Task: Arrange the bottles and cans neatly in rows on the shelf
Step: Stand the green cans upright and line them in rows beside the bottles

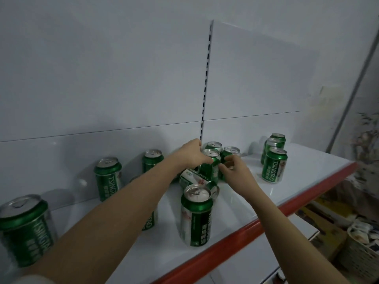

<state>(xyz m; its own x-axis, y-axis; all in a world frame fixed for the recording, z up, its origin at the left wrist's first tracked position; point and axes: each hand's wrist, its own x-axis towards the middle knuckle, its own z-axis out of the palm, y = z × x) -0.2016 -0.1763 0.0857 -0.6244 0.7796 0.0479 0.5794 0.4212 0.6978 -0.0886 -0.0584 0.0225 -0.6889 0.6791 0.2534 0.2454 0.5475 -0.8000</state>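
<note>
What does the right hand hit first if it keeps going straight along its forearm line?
Likely the upright green can directly ahead of the right hand; its fingertips look at or almost on that can already. Behind it stands the shelf's white back panel. Depth is unclear from this single view.

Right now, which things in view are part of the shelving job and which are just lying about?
Job: green cans on the white shelf, one lying on its side, both hands on the middle cluster.
Lying about: wicker basket and clutter below.

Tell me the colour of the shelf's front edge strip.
Red-orange; the front edge strip runs along the white shelf, seen in the head view.
</note>
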